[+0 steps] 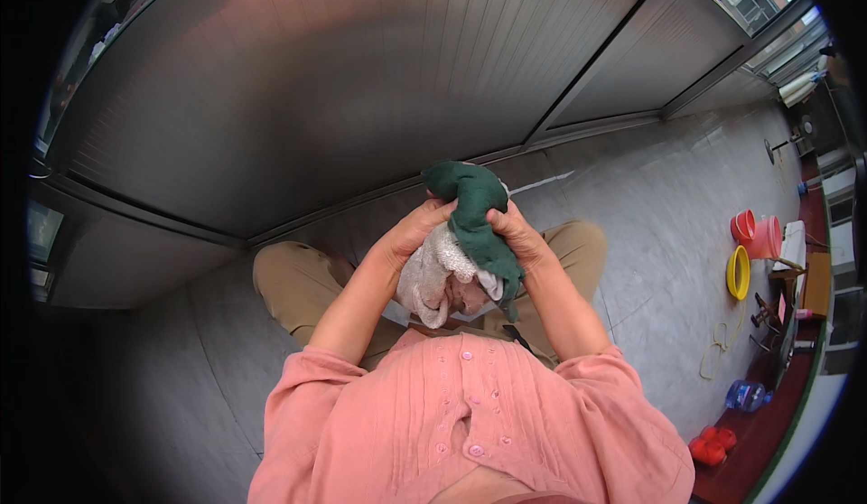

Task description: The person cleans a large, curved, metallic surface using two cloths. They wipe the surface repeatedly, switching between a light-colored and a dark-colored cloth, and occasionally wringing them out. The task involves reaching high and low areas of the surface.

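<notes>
Your left hand [408, 233] and right hand [517, 233] both clench the green cloth [474, 204] mid-wring; the white cloth [432, 274] below hangs unwrung.

Grey stone floor [650, 224]; to the right of the hands lie red buckets [757, 233], a yellow basin [738, 272], a rope [718, 346], and a water bottle [746, 396].

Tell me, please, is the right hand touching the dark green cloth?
Touching: the head view shows the right hand closed around the dark green cloth, fingers pressed into its folds.
</notes>
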A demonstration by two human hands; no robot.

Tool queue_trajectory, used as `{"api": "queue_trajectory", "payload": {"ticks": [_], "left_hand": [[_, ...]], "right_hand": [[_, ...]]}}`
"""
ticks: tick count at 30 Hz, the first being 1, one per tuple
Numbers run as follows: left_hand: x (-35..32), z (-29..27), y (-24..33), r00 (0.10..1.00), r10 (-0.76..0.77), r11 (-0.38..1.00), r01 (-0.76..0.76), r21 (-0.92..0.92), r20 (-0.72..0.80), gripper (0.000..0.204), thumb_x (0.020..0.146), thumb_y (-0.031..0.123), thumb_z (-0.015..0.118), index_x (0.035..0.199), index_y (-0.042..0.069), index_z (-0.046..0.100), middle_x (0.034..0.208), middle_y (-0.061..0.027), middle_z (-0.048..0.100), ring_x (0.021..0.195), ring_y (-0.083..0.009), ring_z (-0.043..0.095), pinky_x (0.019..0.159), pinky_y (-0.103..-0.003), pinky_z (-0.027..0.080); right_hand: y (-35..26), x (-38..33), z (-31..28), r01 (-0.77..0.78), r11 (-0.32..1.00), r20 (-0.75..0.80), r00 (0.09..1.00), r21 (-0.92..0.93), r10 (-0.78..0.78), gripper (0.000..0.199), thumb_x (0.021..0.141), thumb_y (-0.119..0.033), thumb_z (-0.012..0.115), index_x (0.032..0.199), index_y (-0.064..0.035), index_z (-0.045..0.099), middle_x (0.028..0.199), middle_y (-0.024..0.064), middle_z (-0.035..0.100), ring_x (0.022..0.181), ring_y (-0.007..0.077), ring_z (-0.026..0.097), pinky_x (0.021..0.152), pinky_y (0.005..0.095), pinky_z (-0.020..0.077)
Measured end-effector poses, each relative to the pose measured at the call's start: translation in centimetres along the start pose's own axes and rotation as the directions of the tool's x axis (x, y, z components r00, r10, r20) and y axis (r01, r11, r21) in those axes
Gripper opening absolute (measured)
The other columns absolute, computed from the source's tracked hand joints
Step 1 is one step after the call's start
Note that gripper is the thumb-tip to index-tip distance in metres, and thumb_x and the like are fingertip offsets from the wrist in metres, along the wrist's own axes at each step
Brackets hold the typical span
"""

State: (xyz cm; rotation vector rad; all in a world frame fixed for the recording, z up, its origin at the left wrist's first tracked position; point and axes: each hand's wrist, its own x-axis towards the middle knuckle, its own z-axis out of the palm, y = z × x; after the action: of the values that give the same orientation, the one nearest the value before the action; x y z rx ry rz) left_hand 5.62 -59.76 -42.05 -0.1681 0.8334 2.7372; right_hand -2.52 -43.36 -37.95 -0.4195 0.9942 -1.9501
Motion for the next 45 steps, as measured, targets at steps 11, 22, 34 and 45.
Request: {"api": "queue_trajectory", "payload": {"ticks": [11,22,34,45], "left_hand": [[-8.2,-8.3,6.3,0.891,0.209,0.958,-0.27,-0.099,-0.404,0.043,0.102,0.042,0.053,0.113,0.002,0.064,0.106,-0.0147,0.071,0.097,-0.0274,0.07,0.087,-0.042,0.058],[-16.2,-10.9,12.7,0.753,0.304,0.886,-0.449,-0.118,-0.584,0.05,0.106,0.043,0.04,0.123,0.001,0.062,0.121,-0.0171,0.067,0.114,-0.0305,0.062,0.103,-0.044,0.049],[-17.4,-10.8,15.7,0.693,0.349,0.904,-0.426,0.032,-0.631,0.05,0.109,0.036,0.031,0.121,-0.002,0.061,0.117,-0.0144,0.067,0.116,-0.0256,0.059,0.107,-0.038,0.043],[-18.2,-12.3,13.7,0.669,0.331,0.874,-0.483,-0.051,-0.666,0.052,0.106,0.043,0.042,0.127,-0.001,0.059,0.123,-0.0167,0.065,0.117,-0.0288,0.06,0.107,-0.041,0.045]], "right_hand": [[-13.3,5.8,-8.3,0.348,0.581,-0.317,0.58,-0.736,-0.75,0.061,0.077,0.001,0.081,0.126,-0.0106,0.045,0.112,0.0072,0.062,0.102,0.0186,0.061,0.088,0.0327,0.0536],[-2.1,20.1,-19.8,-0.383,0.125,-0.296,0.43,-0.915,-0.853,0.031,0.08,-0.004,0.069,0.111,-0.0071,0.063,0.107,0.0229,0.057,0.097,0.0444,0.059,0.081,0.0506,0.0487],[-7.2,21.4,-9.0,-0.117,0.081,-0.094,0.111,-0.99,-0.989,0.028,0.079,-0.001,0.074,0.104,-0.0041,0.062,0.111,0.0137,0.055,0.095,0.0338,0.06,0.08,0.0401,0.0497],[-12.4,23.2,3.2,0.301,0.031,-0.004,0.09,-0.953,-0.996,0.05,0.071,0.002,0.072,0.117,-0.0005,0.052,0.114,0.0185,0.05,0.107,0.0357,0.051,0.097,0.0407,0.0414]]}}
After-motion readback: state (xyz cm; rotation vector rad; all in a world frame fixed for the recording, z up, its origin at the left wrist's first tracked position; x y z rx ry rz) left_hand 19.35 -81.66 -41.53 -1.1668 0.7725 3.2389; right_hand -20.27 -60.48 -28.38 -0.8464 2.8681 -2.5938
